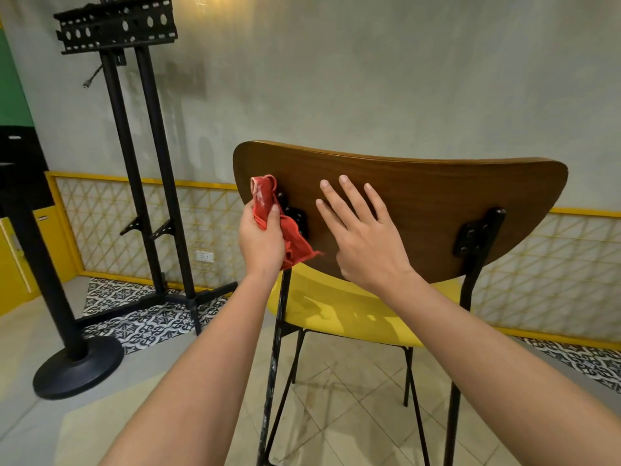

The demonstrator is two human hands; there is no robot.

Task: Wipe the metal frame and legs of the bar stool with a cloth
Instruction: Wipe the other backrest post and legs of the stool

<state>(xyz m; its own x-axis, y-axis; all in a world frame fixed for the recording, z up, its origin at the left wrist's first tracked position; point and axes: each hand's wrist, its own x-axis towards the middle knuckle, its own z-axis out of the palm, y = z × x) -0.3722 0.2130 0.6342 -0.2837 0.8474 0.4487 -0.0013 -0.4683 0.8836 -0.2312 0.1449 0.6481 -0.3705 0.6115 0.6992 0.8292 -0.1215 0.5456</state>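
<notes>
- A bar stool (336, 307) with a curved brown wooden backrest (437, 203), a yellow seat and thin black metal legs (275, 364) is standing mid-view, its back facing the camera.
- The left hand (262, 243) is holding a crumpled red cloth (263, 196) against the left end of the backrest. Its grip is wrapping round the cloth, with the thumb lying across the folds.
- The cloth is lying over the black metal bracket (299, 215) at the left end of the backrest. One bunch is sticking up above the hand, and a frayed tail is hanging just below the backrest's lower edge.
- The right hand (366, 250) is resting flat on the rear face of the backrest, near its middle and just right of the cloth. Its grip is open, fingers straight and spread, holding nothing.
- A second black bracket (477, 233) is showing uncovered toward the right end of the backrest, apart from both hands.
- The leg running down from below the cloth is showing whitish specks.
- A tall black metal stand (134, 163) with a perforated plate on top is standing left of the backrest, against the grey wall.
</notes>
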